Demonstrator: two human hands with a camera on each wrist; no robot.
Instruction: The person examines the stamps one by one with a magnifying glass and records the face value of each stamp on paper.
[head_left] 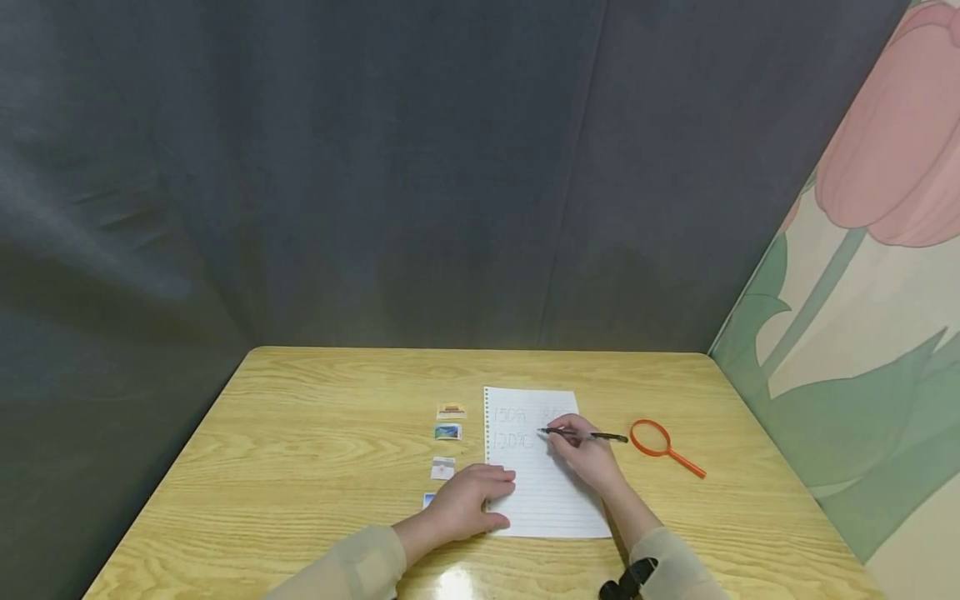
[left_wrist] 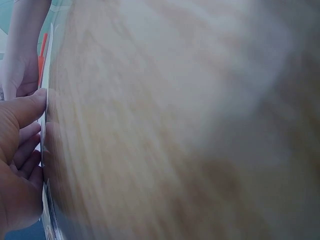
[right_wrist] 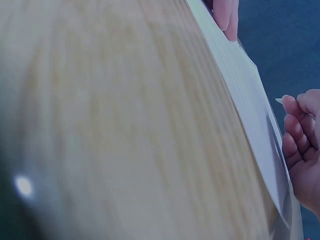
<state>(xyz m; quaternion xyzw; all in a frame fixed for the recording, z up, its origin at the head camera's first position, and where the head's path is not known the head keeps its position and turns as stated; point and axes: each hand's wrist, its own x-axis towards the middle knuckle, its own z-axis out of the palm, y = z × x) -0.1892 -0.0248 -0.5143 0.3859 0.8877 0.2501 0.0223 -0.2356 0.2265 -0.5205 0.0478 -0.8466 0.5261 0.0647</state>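
Note:
A lined sheet of paper [head_left: 540,500] with holes along its left edge lies on the table, bearing handwriting near its top. My right hand [head_left: 588,458] pinches a black pen [head_left: 603,436] over the paper's upper right part, the tip by the second written line. Whether the tip touches the paper I cannot tell. My left hand [head_left: 468,502] rests on the sheet's lower left edge, fingers fairly straight. In the right wrist view the right hand [right_wrist: 304,135] has curled fingers, with the pen's tip [right_wrist: 279,100] poking out. The left wrist view shows the left hand [left_wrist: 20,150] at the paper's edge.
Left of the paper, small stamp-like pictures form a column: a yellow one [head_left: 452,411], a blue-green one [head_left: 448,432], a pale one [head_left: 443,468] and one partly behind my left hand [head_left: 428,500]. An orange magnifying glass [head_left: 669,451] lies to the right on the wooden table [head_left: 322,450].

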